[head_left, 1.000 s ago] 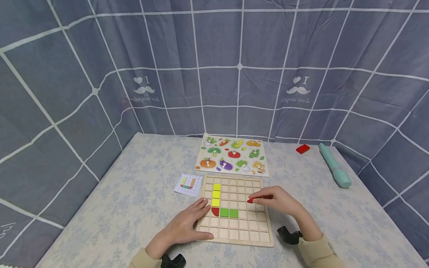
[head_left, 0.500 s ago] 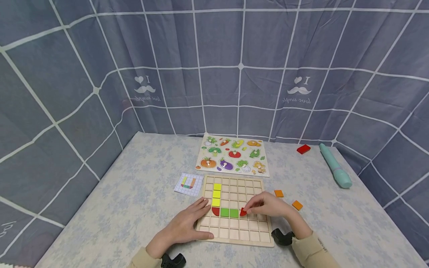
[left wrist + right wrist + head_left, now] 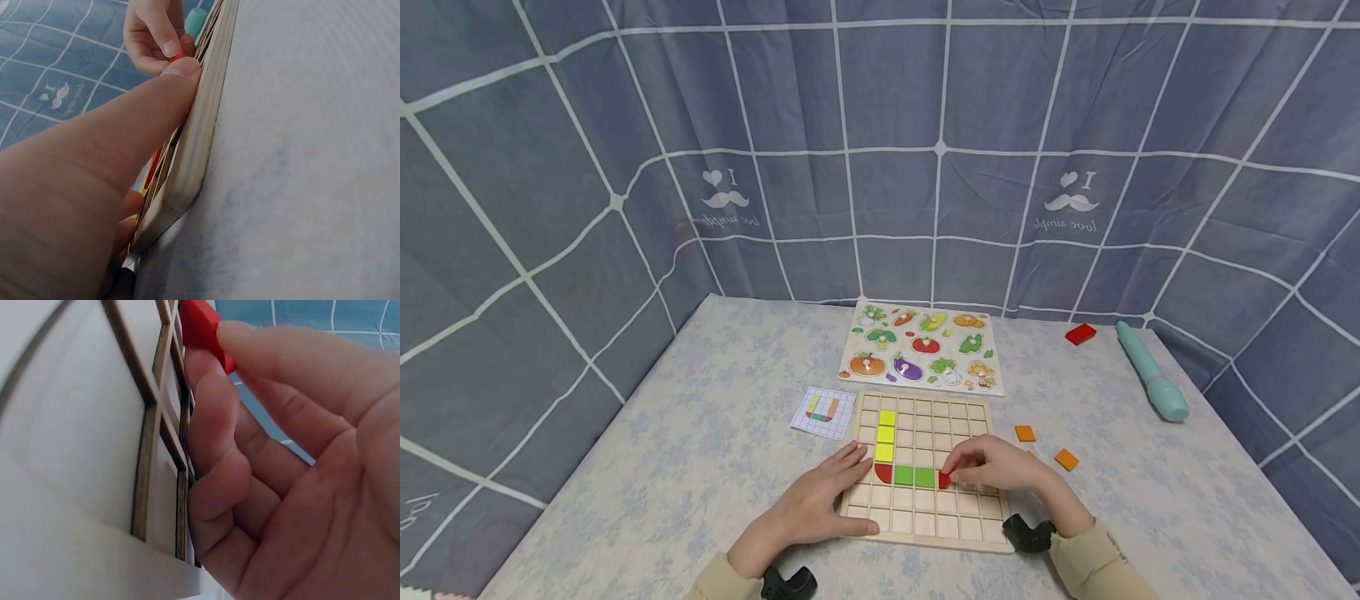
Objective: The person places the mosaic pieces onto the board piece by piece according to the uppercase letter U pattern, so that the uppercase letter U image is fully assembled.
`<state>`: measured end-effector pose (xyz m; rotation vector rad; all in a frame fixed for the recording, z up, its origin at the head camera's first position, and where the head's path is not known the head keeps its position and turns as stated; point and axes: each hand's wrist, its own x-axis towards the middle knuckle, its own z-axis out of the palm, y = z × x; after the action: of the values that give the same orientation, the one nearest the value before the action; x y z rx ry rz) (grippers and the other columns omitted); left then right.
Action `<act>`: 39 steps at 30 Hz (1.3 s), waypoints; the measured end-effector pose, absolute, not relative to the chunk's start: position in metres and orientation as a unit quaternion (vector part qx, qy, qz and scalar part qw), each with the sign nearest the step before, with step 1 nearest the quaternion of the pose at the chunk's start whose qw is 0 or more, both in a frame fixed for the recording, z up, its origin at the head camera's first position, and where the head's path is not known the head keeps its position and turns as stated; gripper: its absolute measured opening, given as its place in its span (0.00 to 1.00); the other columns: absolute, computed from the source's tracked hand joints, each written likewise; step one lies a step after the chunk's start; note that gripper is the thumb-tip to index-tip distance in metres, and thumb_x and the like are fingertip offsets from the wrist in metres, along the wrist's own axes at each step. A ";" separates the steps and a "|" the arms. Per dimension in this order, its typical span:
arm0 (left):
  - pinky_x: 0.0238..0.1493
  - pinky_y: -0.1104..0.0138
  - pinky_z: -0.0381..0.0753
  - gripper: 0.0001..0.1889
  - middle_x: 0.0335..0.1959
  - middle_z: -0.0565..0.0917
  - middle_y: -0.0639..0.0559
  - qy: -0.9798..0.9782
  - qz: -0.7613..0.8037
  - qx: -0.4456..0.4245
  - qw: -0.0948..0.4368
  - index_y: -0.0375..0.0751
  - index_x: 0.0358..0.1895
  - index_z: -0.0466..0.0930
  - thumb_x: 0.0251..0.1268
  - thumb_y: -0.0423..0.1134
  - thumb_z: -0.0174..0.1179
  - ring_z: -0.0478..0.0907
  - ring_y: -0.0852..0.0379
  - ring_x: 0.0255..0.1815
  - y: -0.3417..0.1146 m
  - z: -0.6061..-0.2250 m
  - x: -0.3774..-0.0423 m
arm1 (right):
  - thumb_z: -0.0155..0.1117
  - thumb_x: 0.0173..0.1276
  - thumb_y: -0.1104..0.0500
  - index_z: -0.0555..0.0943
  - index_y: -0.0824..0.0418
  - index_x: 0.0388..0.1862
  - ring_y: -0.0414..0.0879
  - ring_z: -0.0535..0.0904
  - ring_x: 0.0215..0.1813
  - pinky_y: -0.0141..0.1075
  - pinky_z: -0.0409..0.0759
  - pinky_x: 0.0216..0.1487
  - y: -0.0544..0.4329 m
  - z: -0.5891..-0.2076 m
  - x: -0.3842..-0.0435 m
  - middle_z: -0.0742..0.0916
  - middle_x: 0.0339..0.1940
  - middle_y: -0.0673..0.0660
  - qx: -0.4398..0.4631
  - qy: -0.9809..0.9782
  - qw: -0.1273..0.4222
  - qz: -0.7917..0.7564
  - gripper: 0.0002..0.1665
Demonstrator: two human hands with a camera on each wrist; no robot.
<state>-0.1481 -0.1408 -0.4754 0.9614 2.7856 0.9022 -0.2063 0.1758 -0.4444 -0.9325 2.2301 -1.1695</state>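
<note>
A wooden grid board point(image 3: 925, 525) lies in front of me. Its left part bears a column of yellow squares point(image 3: 886, 435), a dark red rounded-corner piece point(image 3: 884, 473) below them, and two green squares point(image 3: 914, 477) in a row. My right hand point(image 3: 996, 463) pinches a small red block point(image 3: 201, 328) between thumb and fingers, at the cell right of the green squares. The curled lower fingers stay close to the grid in the right wrist view. My left hand point(image 3: 820, 502) rests on the board's left side, fingers extended, thumb point(image 3: 181, 69) along the front edge.
Orange squares point(image 3: 1066, 459) lie right of the board. A patterned card point(image 3: 823, 413) is at its upper left, a vegetable puzzle board point(image 3: 922, 346) behind it. Farther back on the right are a red block point(image 3: 1080, 334) and a teal bottle-shaped object point(image 3: 1152, 373).
My right hand has brought the red block down and left from the upper right of the grid to beside the green squares, uncovering the orange squares. My left hand has stayed put.
</note>
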 end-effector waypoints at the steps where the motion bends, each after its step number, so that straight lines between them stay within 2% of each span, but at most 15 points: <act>1: 0.66 0.53 0.60 0.46 0.72 0.58 0.46 0.903 0.293 0.312 0.031 0.38 0.70 0.62 0.54 0.67 0.58 0.48 0.50 0.74 -0.141 -0.475 -0.148 | 0.61 0.67 0.61 0.84 0.60 0.41 0.36 0.70 0.25 0.29 0.72 0.29 0.176 -0.444 -0.206 0.84 0.32 0.53 -0.336 0.811 0.224 -0.423 0.07; 13: 0.66 0.53 0.60 0.47 0.72 0.58 0.47 0.905 0.290 0.308 0.032 0.38 0.70 0.62 0.54 0.68 0.58 0.49 0.51 0.74 -0.141 -0.476 -0.148 | 0.64 0.65 0.59 0.82 0.60 0.45 0.38 0.73 0.26 0.30 0.74 0.30 0.173 -0.449 -0.205 0.82 0.28 0.50 -0.331 0.824 0.193 -0.418 0.11; 22: 0.67 0.54 0.60 0.46 0.72 0.58 0.47 0.905 0.288 0.310 0.034 0.38 0.69 0.63 0.54 0.67 0.58 0.49 0.51 0.74 -0.141 -0.476 -0.148 | 0.66 0.63 0.57 0.83 0.58 0.42 0.37 0.71 0.24 0.30 0.73 0.28 0.172 -0.451 -0.207 0.80 0.25 0.47 -0.316 0.839 0.194 -0.399 0.10; 34: 0.66 0.53 0.61 0.46 0.72 0.58 0.46 0.902 0.297 0.312 0.030 0.37 0.69 0.63 0.54 0.67 0.59 0.49 0.50 0.74 -0.141 -0.476 -0.147 | 0.65 0.64 0.56 0.80 0.66 0.51 0.41 0.78 0.36 0.32 0.77 0.40 0.191 -0.431 -0.208 0.83 0.34 0.49 -0.299 0.847 0.197 -0.394 0.20; 39: 0.66 0.54 0.61 0.46 0.72 0.59 0.46 0.902 0.297 0.313 0.024 0.37 0.69 0.63 0.54 0.66 0.59 0.49 0.50 0.74 -0.140 -0.476 -0.147 | 0.65 0.64 0.58 0.78 0.69 0.53 0.41 0.77 0.35 0.32 0.77 0.38 0.212 -0.418 -0.210 0.83 0.35 0.50 -0.280 0.861 0.163 -0.392 0.22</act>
<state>-0.1472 -0.1405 -0.4757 0.9679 2.7907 0.9204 -0.2104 0.2117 -0.4184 -0.7984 2.4556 -1.1169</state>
